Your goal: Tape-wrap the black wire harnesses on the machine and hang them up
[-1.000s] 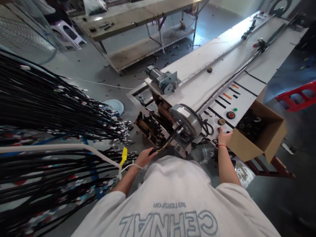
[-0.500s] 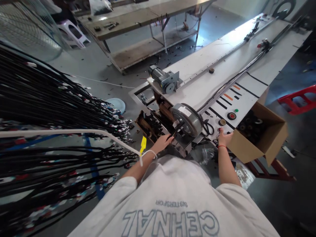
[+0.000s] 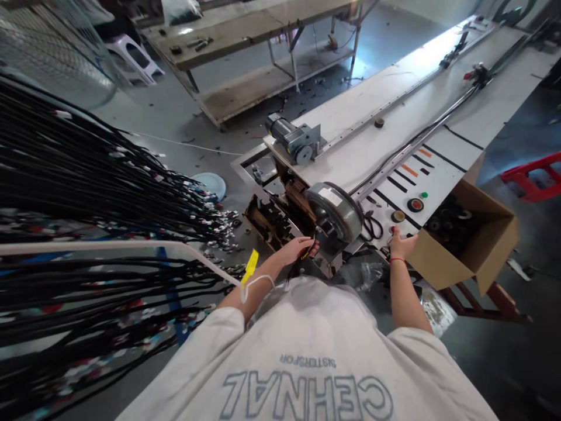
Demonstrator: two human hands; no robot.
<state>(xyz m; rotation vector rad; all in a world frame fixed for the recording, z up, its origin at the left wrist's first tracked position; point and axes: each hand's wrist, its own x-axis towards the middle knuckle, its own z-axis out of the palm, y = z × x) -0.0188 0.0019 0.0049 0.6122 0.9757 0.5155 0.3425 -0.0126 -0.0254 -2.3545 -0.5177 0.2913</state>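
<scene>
My left hand [image 3: 298, 250] is closed on a dark cable end [image 3: 308, 251] with thin yellow wires, just in front of the round drum-like wheel [image 3: 335, 211] of the machine. A pale label is stuck on that wheel. My right hand [image 3: 402, 245] rests at the near corner of the white bench [image 3: 442, 137], fingers apart. One fingertip touches or covers a small red button [image 3: 392, 230]. A roll of tape [image 3: 397, 216] lies just beyond it, and a loop of black cable [image 3: 373, 227] is to its left.
At right stands an open cardboard box [image 3: 456, 260] with dark coils inside. Black cable bundles [image 3: 109, 181] hang at left. A motor [image 3: 287, 134] sits at the bench's left end. A round red button [image 3: 415, 204] is set in the bench top. A wooden table [image 3: 228, 44] stands behind.
My left hand has moved slightly right and turned, and yellow wires now show at its fingers. My right hand stays at the small red button. The view has shifted a little.
</scene>
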